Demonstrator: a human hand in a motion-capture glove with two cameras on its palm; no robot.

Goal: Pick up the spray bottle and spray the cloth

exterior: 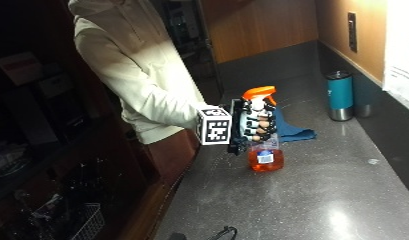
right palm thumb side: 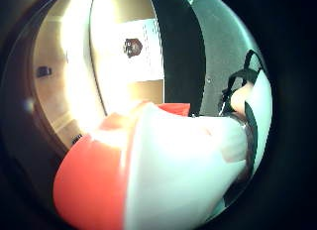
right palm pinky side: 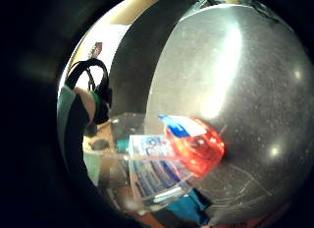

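A person at a dark stone counter (exterior: 337,200) has the gloved right hand (exterior: 254,125) wrapped around the neck of 1 spray bottle (exterior: 264,157), fingers (exterior: 260,131) curled and clamped just below its orange trigger head (exterior: 258,93). The bottle stands upright, its base of orange liquid at or barely above the counter; which cannot be told. The blue cloth (exterior: 294,131) lies crumpled on the counter at about 2 o'clock from the bottle, just behind the hand. A teal tumbler (exterior: 340,95) stands farther off, also near 2 o'clock. The grip looks secured; lifting, aiming and spraying the cloth appear still to come.
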